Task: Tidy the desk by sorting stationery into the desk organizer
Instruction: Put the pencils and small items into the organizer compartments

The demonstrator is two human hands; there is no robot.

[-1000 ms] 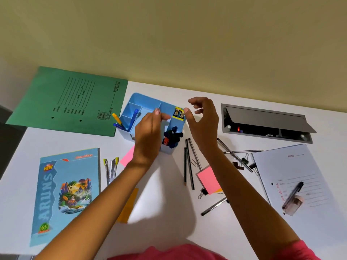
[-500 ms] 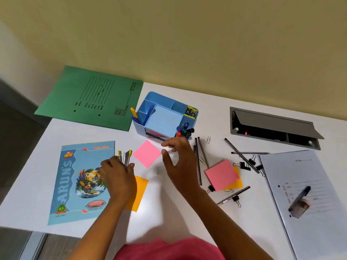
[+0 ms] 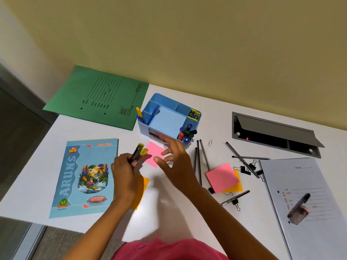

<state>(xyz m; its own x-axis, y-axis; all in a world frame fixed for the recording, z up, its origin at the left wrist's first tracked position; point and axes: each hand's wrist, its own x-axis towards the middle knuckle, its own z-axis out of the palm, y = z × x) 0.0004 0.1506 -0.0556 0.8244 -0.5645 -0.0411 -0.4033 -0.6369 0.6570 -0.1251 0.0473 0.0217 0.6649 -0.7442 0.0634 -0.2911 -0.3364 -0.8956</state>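
Head view: left hand (image 3: pixel 124 170) clenched round yellow-capped dark staple holders (image 3: pixel 138 152), long axis toward blue plastic desk organizer (image 3: pixel 169 120) beyond; right hand (image 3: pixel 173 158) open, empty, nearer it.

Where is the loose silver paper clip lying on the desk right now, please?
In the head view, the paper clip lies right of centre on the white desk, just right of the blue desk organizer, beside the tops of the dark pens.

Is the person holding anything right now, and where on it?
Yes. The left hand grips the yellow-tipped black items by their lower ends, tips sticking up. The right hand is open, holding nothing.
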